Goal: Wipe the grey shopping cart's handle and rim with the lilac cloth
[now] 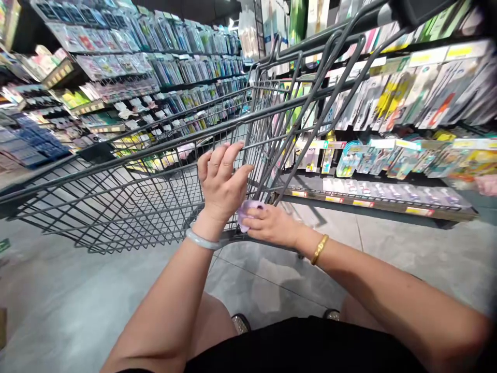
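Observation:
A grey wire shopping cart [155, 197] stands before me, its basket reaching to the left. My left hand [223, 181], with a pale bangle at the wrist, is raised against the near side of the basket, fingers curved but apart and nothing seen in them. Below and right of it, my right hand [272, 224], with a gold bracelet, has its fingers pressed on a purple cloth [244, 216] at the lower cart frame. The left part of the cloth shows past the fingertips; the rest is hidden under the hand.
Shelves of hanging packets [186, 67] rise behind the cart. On the right, a rack [388, 204] holds more packaged goods above its low ledge. The cart's handle end [349, 26] slants across the upper right. My shoes stand on the grey tiled floor [272, 282].

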`<act>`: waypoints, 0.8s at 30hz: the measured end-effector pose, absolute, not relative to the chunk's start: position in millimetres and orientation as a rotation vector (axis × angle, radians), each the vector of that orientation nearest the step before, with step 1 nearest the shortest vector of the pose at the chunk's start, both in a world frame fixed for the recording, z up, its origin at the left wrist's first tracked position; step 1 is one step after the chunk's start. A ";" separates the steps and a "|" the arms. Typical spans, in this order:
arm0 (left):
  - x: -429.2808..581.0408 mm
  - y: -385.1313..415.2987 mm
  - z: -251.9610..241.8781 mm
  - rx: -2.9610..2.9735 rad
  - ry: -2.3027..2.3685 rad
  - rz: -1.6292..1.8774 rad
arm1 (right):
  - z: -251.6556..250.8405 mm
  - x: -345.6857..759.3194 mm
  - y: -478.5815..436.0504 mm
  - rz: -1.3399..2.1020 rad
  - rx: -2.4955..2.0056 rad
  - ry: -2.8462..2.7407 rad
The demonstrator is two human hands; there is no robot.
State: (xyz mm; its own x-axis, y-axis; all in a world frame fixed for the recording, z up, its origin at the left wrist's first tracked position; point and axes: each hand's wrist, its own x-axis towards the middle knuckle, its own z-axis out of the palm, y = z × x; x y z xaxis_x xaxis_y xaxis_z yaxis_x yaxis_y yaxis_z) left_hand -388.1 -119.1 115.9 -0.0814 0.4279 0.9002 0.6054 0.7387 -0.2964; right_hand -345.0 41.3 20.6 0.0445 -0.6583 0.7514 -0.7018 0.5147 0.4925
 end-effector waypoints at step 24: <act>-387.1 -123.8 117.4 -0.822 -1.627 -0.060 | 104.5 -346.6 95.8 0.171 0.695 -1.566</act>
